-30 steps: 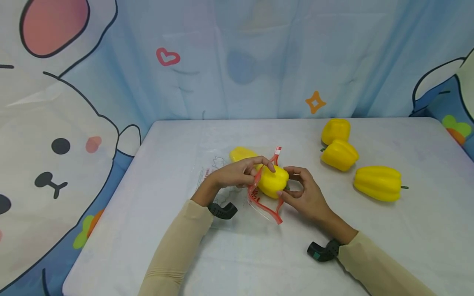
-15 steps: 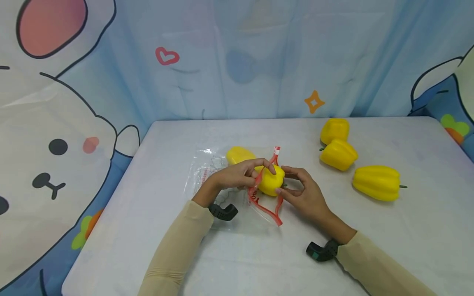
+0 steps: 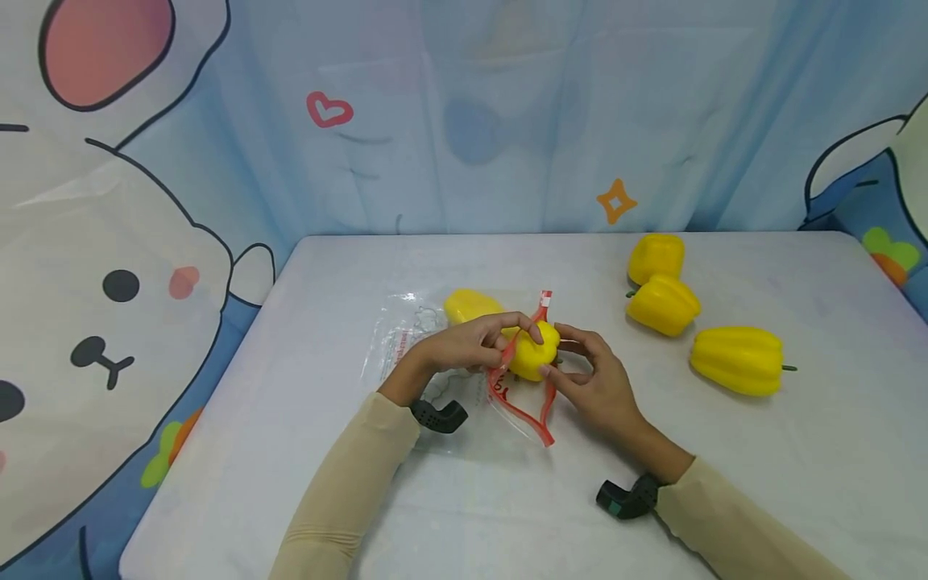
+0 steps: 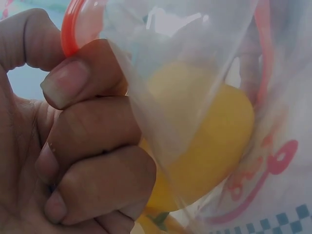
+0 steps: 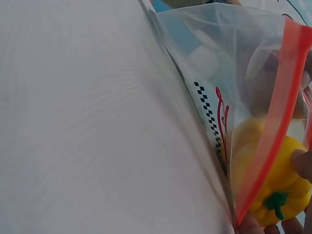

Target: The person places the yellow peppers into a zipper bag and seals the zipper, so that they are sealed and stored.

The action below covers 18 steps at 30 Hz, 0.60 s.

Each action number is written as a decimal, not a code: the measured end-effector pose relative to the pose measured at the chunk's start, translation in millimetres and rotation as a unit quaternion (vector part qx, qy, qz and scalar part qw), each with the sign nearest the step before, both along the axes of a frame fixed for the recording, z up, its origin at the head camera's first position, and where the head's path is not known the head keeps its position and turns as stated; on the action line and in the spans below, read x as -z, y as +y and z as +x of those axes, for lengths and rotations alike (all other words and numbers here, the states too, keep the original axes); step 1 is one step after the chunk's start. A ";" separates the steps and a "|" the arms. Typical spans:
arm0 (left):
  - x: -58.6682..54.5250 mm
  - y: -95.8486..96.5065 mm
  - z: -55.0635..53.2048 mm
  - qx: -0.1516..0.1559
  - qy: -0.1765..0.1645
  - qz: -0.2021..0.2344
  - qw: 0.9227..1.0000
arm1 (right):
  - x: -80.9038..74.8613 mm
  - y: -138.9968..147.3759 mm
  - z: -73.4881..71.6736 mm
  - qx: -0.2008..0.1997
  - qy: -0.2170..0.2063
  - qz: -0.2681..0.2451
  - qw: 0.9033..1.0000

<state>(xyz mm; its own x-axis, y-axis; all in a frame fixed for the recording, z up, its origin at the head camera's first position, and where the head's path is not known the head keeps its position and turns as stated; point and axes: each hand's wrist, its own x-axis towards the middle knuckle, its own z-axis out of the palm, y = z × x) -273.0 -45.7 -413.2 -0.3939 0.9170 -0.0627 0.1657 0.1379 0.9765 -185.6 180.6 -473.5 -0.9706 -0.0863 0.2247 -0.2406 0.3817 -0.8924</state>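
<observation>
A clear zip bag (image 3: pixel 387 342) with a red zip strip lies on the table, its mouth spread wide towards the right. My left hand (image 3: pixel 467 342) grips the strip with curled fingers; its index finger reaches over the opening onto a yellow bell pepper (image 3: pixel 535 358). My right hand (image 3: pixel 598 383) holds this pepper at the stem end between thumb and fingers, partly inside the mouth. In the right wrist view the pepper's green stem (image 5: pixel 276 202) points outward past the red strip (image 5: pixel 275 131). Deeper in the bag rests another yellow bell pepper (image 3: pixel 470 304).
To the right on the white table (image 3: pixel 797 467) lie three more yellow bell peppers: one at the back (image 3: pixel 656 258), one touching it in front (image 3: pixel 663 304), and a longer one (image 3: pixel 738 360) nearer. A blue cartoon curtain (image 3: pixel 471 121) hangs behind the table.
The held pepper has shifted slightly left, farther into the bag's mouth. The bag's left part has bulged out a little to the left. Both hands keep nearly the same place.
</observation>
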 end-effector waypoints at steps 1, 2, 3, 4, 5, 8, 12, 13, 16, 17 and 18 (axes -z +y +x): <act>-0.2 0.4 0.2 0.001 -0.001 0.001 1.000 | -0.3 -0.4 0.2 0.001 -0.003 -0.002 1.000; -0.2 0.7 0.5 0.003 -0.003 0.004 1.000 | -0.4 -0.7 0.2 0.000 -0.005 -0.005 1.000; -0.2 0.9 0.6 0.004 -0.006 0.007 1.000 | -0.4 -0.9 0.2 -0.001 -0.007 -0.008 1.000; -0.2 1.0 0.8 0.006 -0.007 0.009 1.000 | -0.6 -1.0 0.3 -0.002 -0.009 -0.011 1.000; -0.3 1.2 1.1 0.007 -0.009 0.012 1.000 | -0.7 -1.1 0.2 -0.004 -0.010 -0.014 1.000; 0.3 1.4 1.7 0.009 -0.012 0.015 1.000 | -0.7 -0.9 -0.4 -0.012 -0.012 -0.019 1.000; 0.3 1.3 2.5 0.005 -0.021 0.017 1.000 | -1.3 -0.5 -0.1 -0.021 -0.010 -0.018 1.000; 0.3 1.3 2.5 0.003 -0.023 0.016 1.000 | -1.1 -0.4 0.0 -0.022 -0.008 -0.016 1.000; 0.2 1.6 2.3 -0.006 -0.032 0.014 0.999 | -1.0 -0.1 0.3 -0.020 -0.005 -0.007 1.000; 0.3 1.8 2.1 -0.009 -0.037 0.013 0.999 | -0.9 0.0 0.1 -0.020 -0.005 -0.003 1.000; 0.1 1.8 2.1 -0.013 -0.041 0.012 0.999 | -1.0 0.0 0.1 -0.019 -0.005 0.001 1.000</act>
<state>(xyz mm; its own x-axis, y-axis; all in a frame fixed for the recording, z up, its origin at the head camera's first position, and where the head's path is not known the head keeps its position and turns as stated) -271.0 -43.9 -413.3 -0.4115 0.9084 -0.0737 0.0822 0.1175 0.9897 -185.5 180.6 -472.5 -0.9689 -0.1230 0.2147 -0.2457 0.3746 -0.8940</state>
